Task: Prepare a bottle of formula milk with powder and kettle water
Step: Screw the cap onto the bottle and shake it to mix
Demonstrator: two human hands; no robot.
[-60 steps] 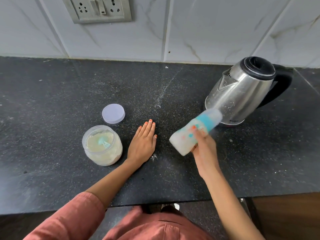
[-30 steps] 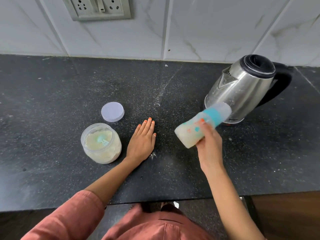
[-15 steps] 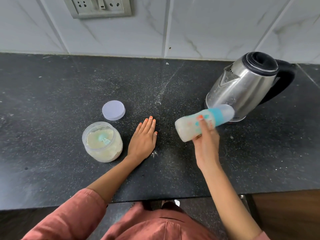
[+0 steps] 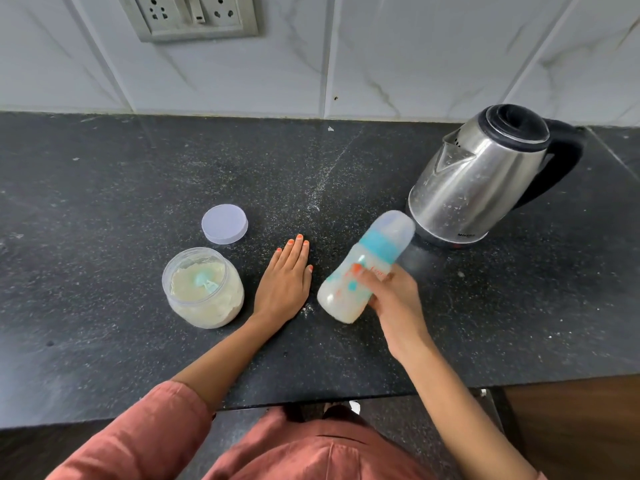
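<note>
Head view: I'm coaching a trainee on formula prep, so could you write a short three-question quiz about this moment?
1. True or false: the powder jar stands open, with its lid lying on the counter apart from it.
2. The right hand grips: A the kettle, B the bottle, C the lid.
3. In a few words, how does the left hand lie?
Key: 1 true; 2 B; 3 flat on the counter, fingers straight, holding nothing.
</note>
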